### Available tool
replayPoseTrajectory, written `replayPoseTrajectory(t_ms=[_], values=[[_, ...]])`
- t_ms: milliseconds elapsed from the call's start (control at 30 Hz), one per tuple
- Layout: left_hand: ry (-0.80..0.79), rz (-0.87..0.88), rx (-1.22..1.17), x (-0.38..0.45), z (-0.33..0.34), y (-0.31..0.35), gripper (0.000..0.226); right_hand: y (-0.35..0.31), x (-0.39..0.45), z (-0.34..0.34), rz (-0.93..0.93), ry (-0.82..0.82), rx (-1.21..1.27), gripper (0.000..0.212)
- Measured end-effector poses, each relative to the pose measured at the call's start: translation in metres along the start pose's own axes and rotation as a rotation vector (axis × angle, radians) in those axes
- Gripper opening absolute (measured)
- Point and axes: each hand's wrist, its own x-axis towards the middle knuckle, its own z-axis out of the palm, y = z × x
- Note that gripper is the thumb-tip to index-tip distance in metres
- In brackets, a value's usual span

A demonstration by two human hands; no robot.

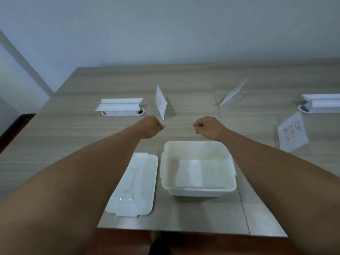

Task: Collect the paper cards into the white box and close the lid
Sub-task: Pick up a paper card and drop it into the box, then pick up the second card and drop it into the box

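Risk lies in reach: with our left hand and right hand each in a fisted, empty grip beyond the open white box, a hasty grab flattens the standing cards on the desk.

Three white paper cards on the wood-grain table: one upright at eleven o'clock, one tilted at one o'clock, one with red scribbles at three o'clock. One open white plastic box, possibly holding one or two flat sheets, too blurred to count. One white rectangular lid. Two white flip-up socket covers. Two bare hands, left and right.
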Motion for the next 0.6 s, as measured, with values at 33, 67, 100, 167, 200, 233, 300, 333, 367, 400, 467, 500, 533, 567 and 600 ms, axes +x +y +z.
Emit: replayPoseTrajectory(t_ms=[33,67,100,167,200,233,300,333,367,400,467,500,533,567,600], values=[[-0.001,-0.007,0.019,0.015,-0.012,-0.01,0.048,-0.008,0.018,0.002,0.016,0.018,0.02,0.027],[-0.002,-0.012,0.044,0.027,-0.02,-0.017,0.046,-0.013,0.031,0.004,0.031,0.032,0.036,0.029],[-0.003,-0.019,0.057,0.039,-0.029,-0.024,0.045,-0.019,0.046,0.007,0.041,0.035,0.039,0.031],[0.003,-0.026,0.046,0.068,-0.046,-0.04,0.043,-0.032,0.083,0.019,0.074,0.028,0.018,0.034],[0.001,-0.02,0.037,0.083,-0.05,-0.05,0.043,-0.039,0.1,0.026,0.093,0.027,-0.003,0.035],[-0.003,-0.017,0.033,0.095,-0.053,-0.056,0.043,-0.046,0.114,0.031,0.105,0.033,-0.017,0.037],[-0.017,-0.025,0.002,0.124,-0.054,-0.077,0.044,-0.059,0.147,0.045,0.136,0.047,0.0,0.042],[-0.036,-0.031,-0.007,0.138,-0.053,-0.085,0.047,-0.065,0.162,0.052,0.158,0.053,0.018,0.044],[-0.067,-0.035,-0.007,0.153,-0.049,-0.096,0.05,-0.069,0.179,0.06,0.182,0.055,0.034,0.045],[-0.093,-0.033,0.0,0.166,-0.045,-0.105,0.053,-0.074,0.192,0.067,0.204,0.062,0.04,0.045],[-0.139,-0.031,-0.012,0.196,-0.038,-0.122,0.055,-0.08,0.225,0.08,0.249,0.106,0.056,0.044],[-0.152,-0.033,-0.02,0.206,-0.034,-0.127,0.055,-0.083,0.236,0.084,0.27,0.129,0.083,0.044],[-0.164,-0.033,-0.027,0.209,-0.031,-0.129,0.056,-0.084,0.242,0.086,0.297,0.139,0.117,0.046],[-0.174,-0.033,-0.041,0.215,-0.028,-0.133,0.056,-0.085,0.252,0.09,0.323,0.146,0.148,0.045],[-0.175,-0.03,-0.043,0.221,-0.026,-0.139,0.056,-0.086,0.263,0.095,0.341,0.156,0.163,0.04]])
